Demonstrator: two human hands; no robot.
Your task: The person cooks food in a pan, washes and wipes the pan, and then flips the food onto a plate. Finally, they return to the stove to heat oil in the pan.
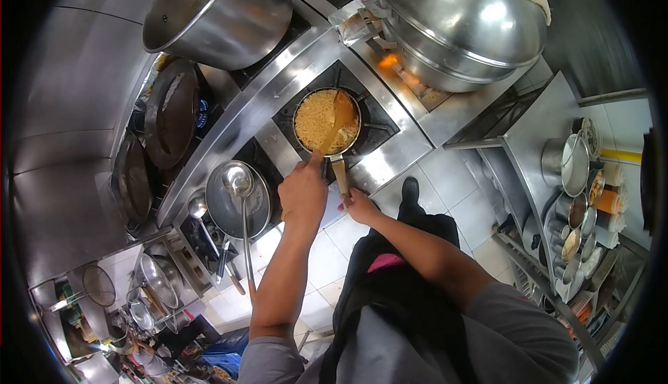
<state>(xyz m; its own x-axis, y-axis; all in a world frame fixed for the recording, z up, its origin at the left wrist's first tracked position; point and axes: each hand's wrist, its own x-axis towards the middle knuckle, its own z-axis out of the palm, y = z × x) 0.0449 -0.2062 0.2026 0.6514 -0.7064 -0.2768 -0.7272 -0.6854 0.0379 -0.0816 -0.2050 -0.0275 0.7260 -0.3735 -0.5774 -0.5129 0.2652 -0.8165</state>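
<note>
Pan (pixel 327 121) holds yellow noodles (pixel 313 123).

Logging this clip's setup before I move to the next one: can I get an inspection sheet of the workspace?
Surface: steel stove range, burner lit under the steamer.
Job's things: pan of yellow noodles on a burner; wooden spatula in it.
Clutter: ladle lying across a wok; large pot.
Hands: left hand grips the wooden spatula; right hand holds the pan handle.
Cables: nothing seen.
Surroundings: shelf of containers, tiled floor.
</note>
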